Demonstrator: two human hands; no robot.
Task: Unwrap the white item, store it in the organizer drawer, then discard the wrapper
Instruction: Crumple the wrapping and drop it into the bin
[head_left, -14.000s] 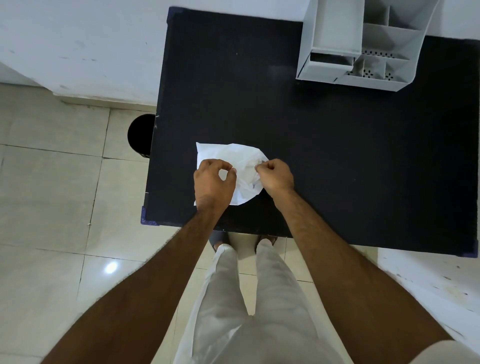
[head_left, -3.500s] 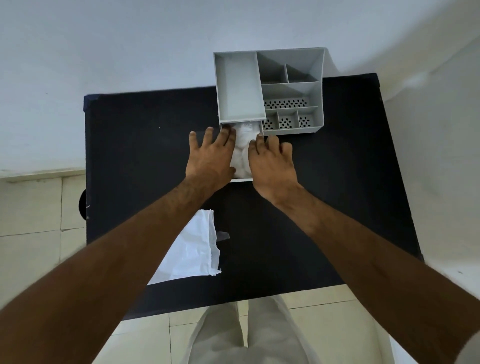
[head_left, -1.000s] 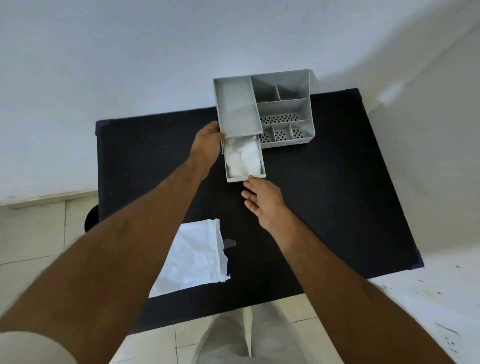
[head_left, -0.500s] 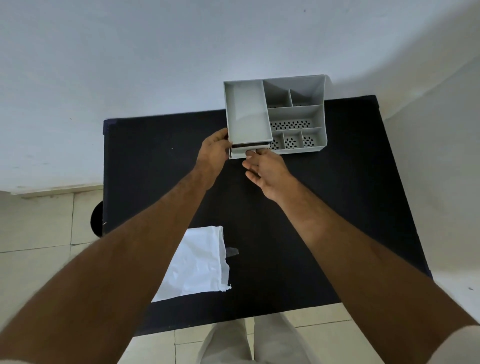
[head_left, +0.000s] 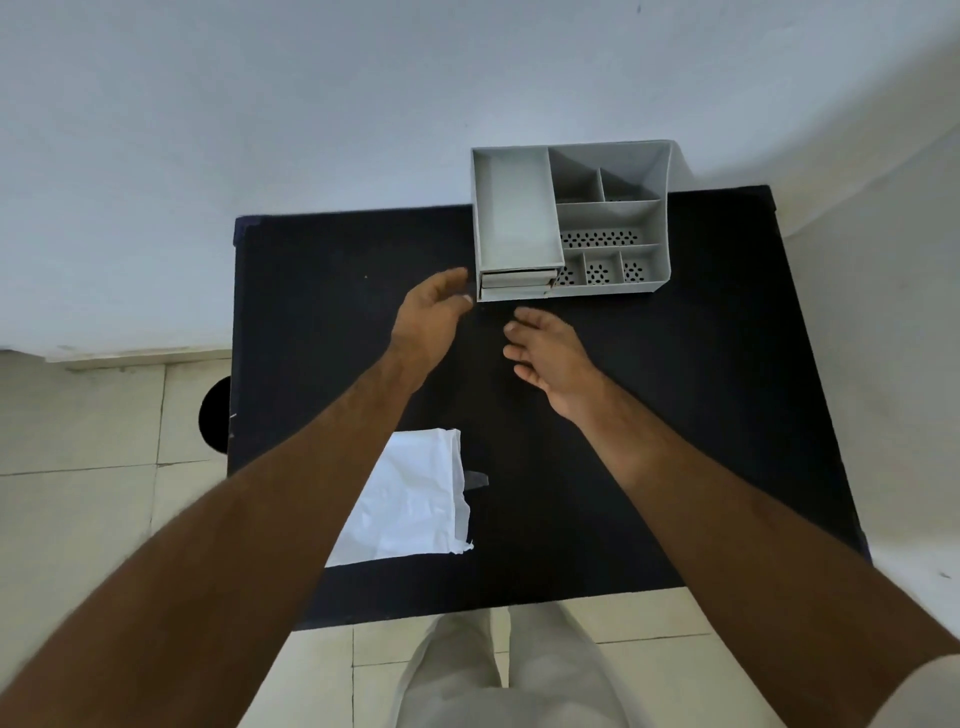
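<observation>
Head cam view, looking down at a black table (head_left: 675, 415) pushed against a pale wall. At the table's far edge sits a grey plastic organizer (head_left: 613, 218) w/ a big open tray on its left side, several smaller compartments on its right, some w/ perforated floors. Below the big tray, the drawer (head_left: 514, 286) front sits nearly flush w/ the organizer's front; you can't see inside it, so the white item isn't visible. Your left hand (head_left: 431, 322) hovers just beside the drawer's left front corner, fingers loosely spread, holding nothing; can't tell if a fingertip touches the organizer. Your right hand (head_left: 550, 353) floats over the table a little nearer you than the drawer front, fingers relaxed and apart, also holding nothing, not touching the drawer. Nothing lies btwn either hand and the drawer. The white wrapper (head_left: 415, 504) lies flat and crumpled on the table's near left part, well apart from both hands, partly hidden under your left forearm; a small dark strip, maybe tape, sticks out at its right edge. Left of the table, a round black opening (head_left: 215, 415), prob. a bin, shows on the tiled floor (head_left: 78, 415), mostly hidden by the table edge. Your light trousers (head_left: 498, 675) show at the bottom.
</observation>
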